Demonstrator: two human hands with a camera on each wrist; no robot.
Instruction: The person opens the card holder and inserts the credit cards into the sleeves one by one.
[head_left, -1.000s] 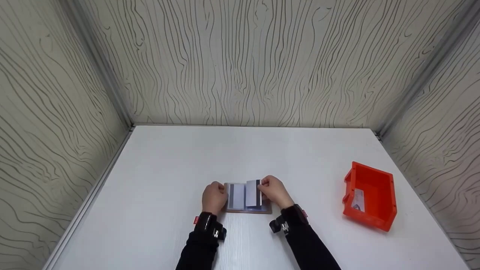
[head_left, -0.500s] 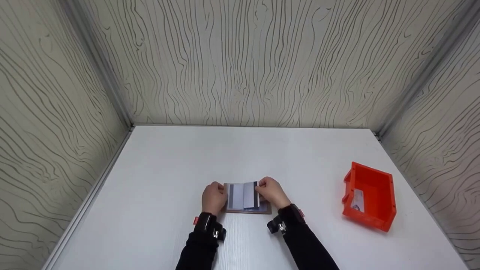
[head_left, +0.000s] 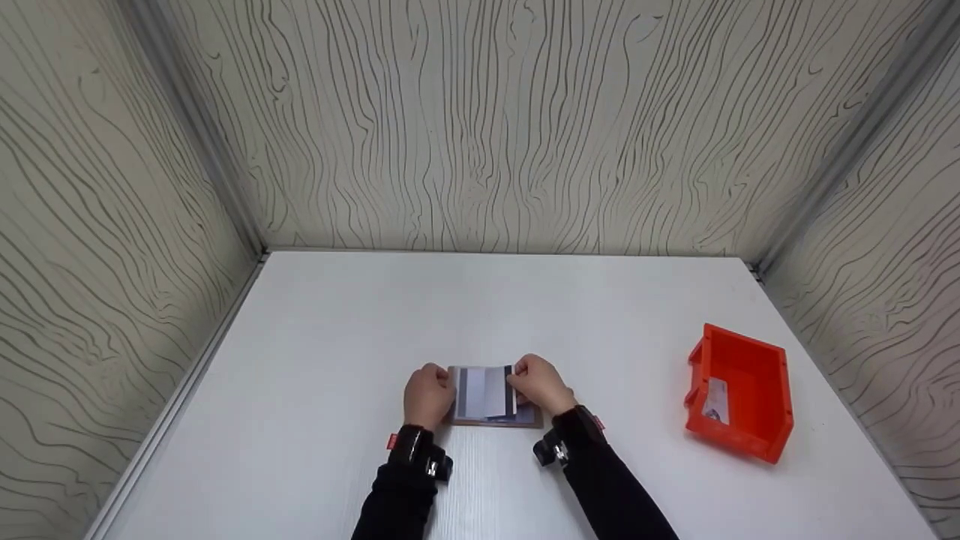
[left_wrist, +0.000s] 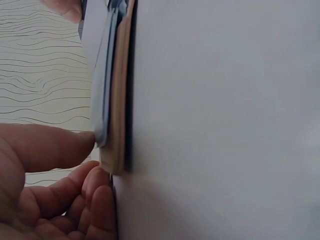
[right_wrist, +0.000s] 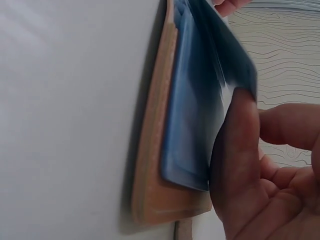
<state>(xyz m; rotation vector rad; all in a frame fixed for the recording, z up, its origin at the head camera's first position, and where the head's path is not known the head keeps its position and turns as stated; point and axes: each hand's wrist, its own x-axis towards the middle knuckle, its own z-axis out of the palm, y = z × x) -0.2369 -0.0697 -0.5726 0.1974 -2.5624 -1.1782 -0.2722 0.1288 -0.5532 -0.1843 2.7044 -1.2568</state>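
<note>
An open card holder (head_left: pixel 531 417) with a tan cover and clear plastic sleeves lies on the white table, between both hands. My left hand (head_left: pixel 429 396) grips its left edge; in the left wrist view, the thumb (left_wrist: pixel 65 145) presses on the edge of the sleeves and the fingers curl below the cover. With thumb and forefinger, my right hand (head_left: pixel 541 382) pinches the right end of a white card (head_left: pixel 496 393) with a dark stripe. This card slants up over the holder's middle. The right wrist view shows the card's dark underside (right_wrist: pixel 235 55) raised above a bluish sleeve (right_wrist: pixel 190 120).
A red plastic bin (head_left: pixel 776 401) with a white label stands at the right of the table (head_left: pixel 337 315). Wood-grain patterned panels (head_left: pixel 480 127) rise behind the table and on both sides.
My right hand has moved slightly left with the card, which now overlaps more of the left sleeve. My left hand and the card holder have stayed in place.
</note>
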